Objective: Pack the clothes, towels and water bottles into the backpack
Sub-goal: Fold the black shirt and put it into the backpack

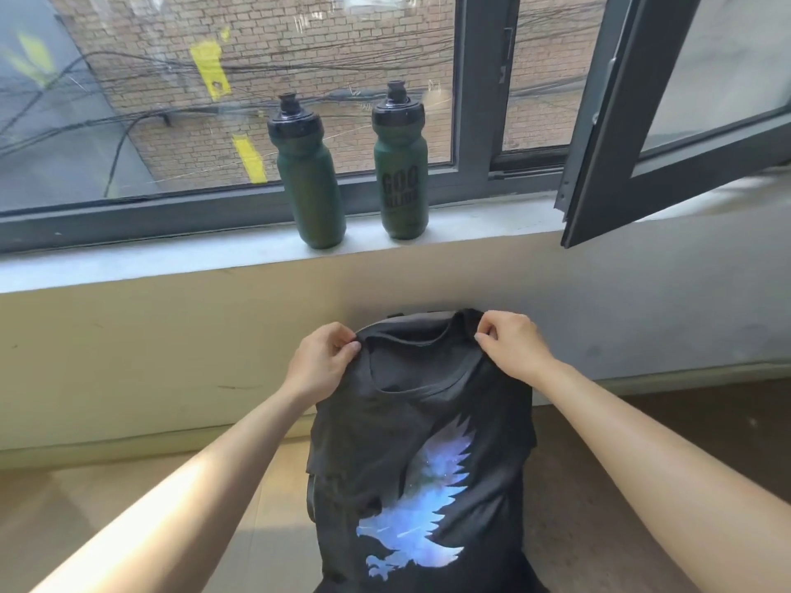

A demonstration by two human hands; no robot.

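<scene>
- The left hand (325,361) and the right hand (511,342) each pinch a shoulder of a black T-shirt (423,455), thumb and fingertips closed tight on the fabric either side of the collar
- Below the two pinches the shirt hangs lengthwise toward the person, its long axis running from the grip straight down, with the pale blue eagle print (421,507) facing up
- Two dark green water bottles (310,181) stand upright on the window sill (171,254), well beyond the grip and above it, a touch nearer the left hand's reach than the right's (both hands are busy for now)
- A dark edge peeps out just behind the collar and at the shirt's lower left side; I'd guess that is the backpack (311,498) lying under the shirt, though the cloth hides nearly all of it
- No towels that I can see
- My guess is the shirt gets folded along its length first, then goes down into the bag beneath the grip
</scene>
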